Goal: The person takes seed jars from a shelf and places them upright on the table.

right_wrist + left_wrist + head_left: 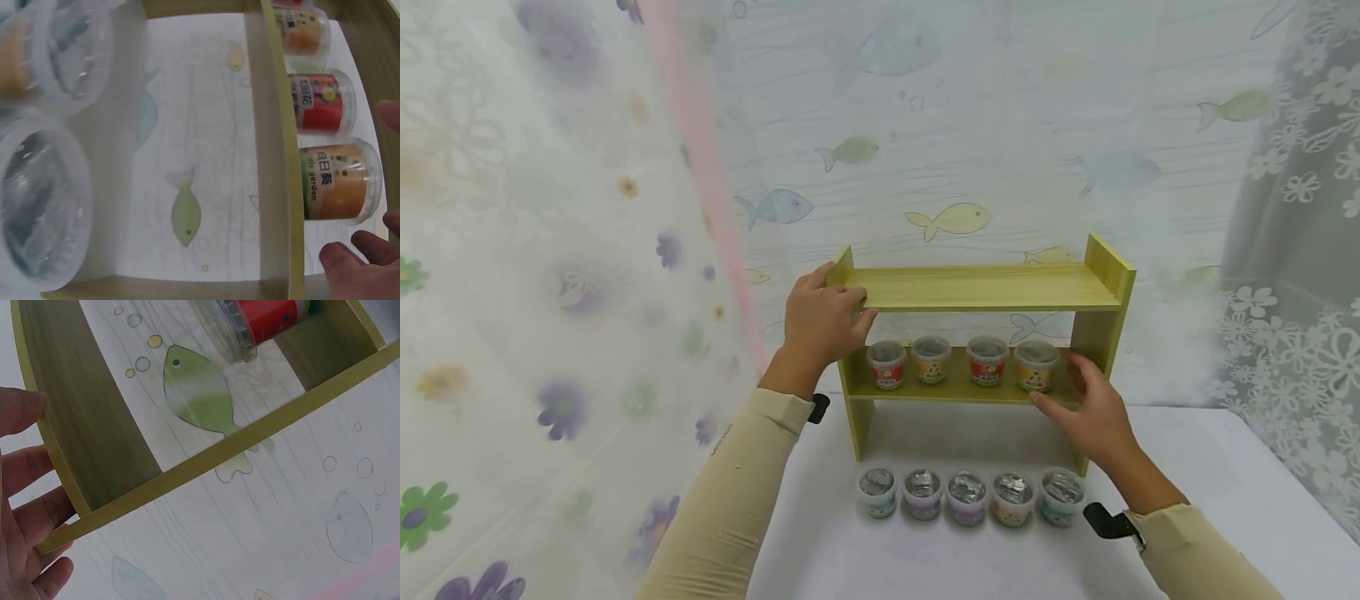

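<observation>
A two-tier yellow-green wooden shelf (977, 290) stands against the wall in the head view. My left hand (823, 321) grips its upper left corner, thumb at the top board's front edge and fingers around the side panel. On the lower board are red-labelled cups (887, 377) and orange-labelled cups, all with clear lids. Beside the rightmost orange-labelled cup (1036, 377) is my right hand (1101, 417), thumb and fingers spread. In the right wrist view its fingertips (337, 255) show a gap from that orange-labelled cup (340, 181).
In front of the shelf, a row of several cups (967, 508) with silvery contents and pale blue, purple or orange labels stands on the white tabletop (970, 567). A fish-patterned curtain (955, 125) hangs behind, and a flowered one (550, 292) at the left.
</observation>
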`<state>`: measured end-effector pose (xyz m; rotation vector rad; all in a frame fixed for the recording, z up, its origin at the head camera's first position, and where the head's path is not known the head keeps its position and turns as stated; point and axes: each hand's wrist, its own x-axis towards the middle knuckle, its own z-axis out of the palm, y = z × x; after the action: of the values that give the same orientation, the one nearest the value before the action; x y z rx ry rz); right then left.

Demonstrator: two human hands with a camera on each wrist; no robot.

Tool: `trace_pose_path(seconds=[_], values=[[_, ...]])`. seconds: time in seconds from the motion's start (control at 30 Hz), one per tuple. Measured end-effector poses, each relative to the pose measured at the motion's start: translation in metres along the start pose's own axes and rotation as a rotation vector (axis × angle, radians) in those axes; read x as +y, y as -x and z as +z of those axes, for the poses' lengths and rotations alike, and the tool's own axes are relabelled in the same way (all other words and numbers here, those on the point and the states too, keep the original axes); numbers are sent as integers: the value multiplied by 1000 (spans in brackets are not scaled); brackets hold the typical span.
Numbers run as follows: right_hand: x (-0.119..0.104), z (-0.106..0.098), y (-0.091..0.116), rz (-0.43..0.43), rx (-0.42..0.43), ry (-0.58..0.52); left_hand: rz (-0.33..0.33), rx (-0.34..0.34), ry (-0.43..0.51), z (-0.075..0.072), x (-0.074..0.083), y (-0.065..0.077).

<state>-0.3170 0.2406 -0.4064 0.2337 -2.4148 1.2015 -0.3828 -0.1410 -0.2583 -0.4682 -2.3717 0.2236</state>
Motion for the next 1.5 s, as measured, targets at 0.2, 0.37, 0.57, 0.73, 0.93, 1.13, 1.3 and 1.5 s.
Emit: trace_pose_path(seconds=[0.2, 0.37, 0.57, 0.73, 0.93, 1.13, 1.3, 1.5], values=[[-3, -3, -21, 78, -84, -74, 1, -7, 9, 2, 1, 0], [-3, -4, -36, 117, -140, -139, 1, 6, -4, 1, 0, 0], [-1, -4, -45, 138, -142, -65, 6, 21, -3, -1, 1, -1], [2, 0, -47, 132, -135, -19, 2, 17, -2, 0, 1, 1], [1, -1, -46, 114, -136, 14, 12, 44, 3, 0, 1, 0], [-1, 0, -46, 124, -143, 14, 7, 42, 6, 0, 1, 0], [-1, -1, -44, 127, -152, 10, 6, 37, -8, 1, 0, -1], [-2, -1, -39, 129, -161, 1, 11, 39, -19, 1, -1, -1]])
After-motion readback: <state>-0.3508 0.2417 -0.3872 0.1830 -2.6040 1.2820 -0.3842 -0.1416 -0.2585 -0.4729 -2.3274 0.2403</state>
